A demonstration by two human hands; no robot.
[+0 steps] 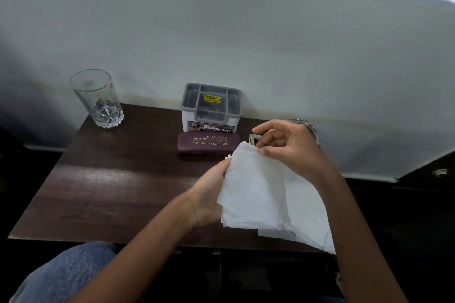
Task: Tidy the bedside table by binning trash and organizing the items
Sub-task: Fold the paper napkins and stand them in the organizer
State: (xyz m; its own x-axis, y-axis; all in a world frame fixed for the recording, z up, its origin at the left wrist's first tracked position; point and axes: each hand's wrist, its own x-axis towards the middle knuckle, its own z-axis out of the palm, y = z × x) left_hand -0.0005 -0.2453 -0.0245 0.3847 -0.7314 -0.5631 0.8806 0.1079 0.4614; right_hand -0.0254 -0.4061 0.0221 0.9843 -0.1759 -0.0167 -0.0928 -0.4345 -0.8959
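A knee in blue denim [66, 275] sits below the front edge of the dark wooden tabletop [110, 179]. Just above that edge both hands hold the white tissue [258, 187] — the trash in question. The left hand [209, 194] grips its left border, with most of its fingers hidden behind the sheet. The right hand [293, 150] pinches the top corner at the thumb, its fingers [267, 128] loosely curled above.

The tissue's long axis runs from that far corner down toward the person, and its lower end drapes over the tabletop's front edge beside the right forearm. It is already in both grips, and no bin shows — the drop spot is probably out of view.

Beyond the hands a maroon spectacle case [208, 143] lies crosswise, with a pale cable [252, 139] just to its right, partly hidden. Behind the case a grey organizer box [210, 106] stands against the wall. A clear glass [98, 98] stands well apart at the far left corner.
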